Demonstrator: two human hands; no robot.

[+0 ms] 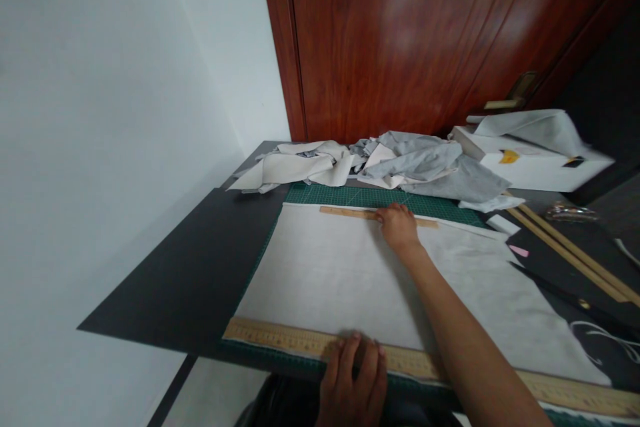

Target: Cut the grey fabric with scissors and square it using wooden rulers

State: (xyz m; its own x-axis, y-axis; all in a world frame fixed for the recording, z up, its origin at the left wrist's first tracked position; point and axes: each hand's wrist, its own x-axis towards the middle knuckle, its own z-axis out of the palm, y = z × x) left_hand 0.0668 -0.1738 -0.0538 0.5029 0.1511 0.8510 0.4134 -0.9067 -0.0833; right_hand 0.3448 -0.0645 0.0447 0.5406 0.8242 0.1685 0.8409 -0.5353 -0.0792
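A large pale piece of cloth (330,267) lies spread over a green cutting mat (350,195). Along its near edge runs a long wooden ruler (270,335). My left hand (354,377) rests its fingers on that ruler, slightly apart, at the table's front edge; its thumb is hidden. Reaching across the cloth, my right hand (399,223) is closed on a short wooden ruler (345,212), which lies along the far edge of the cloth. The hand covers the ruler's middle, and my forearm passes over the long ruler.
Crumpled cloth (310,163) and grey fabric (425,160) lie at the back. A white box (540,163) stands at the back right. Wooden strips (575,247), black scissors (555,290), a pink piece (519,251) and white cord (610,337) lie on the right.
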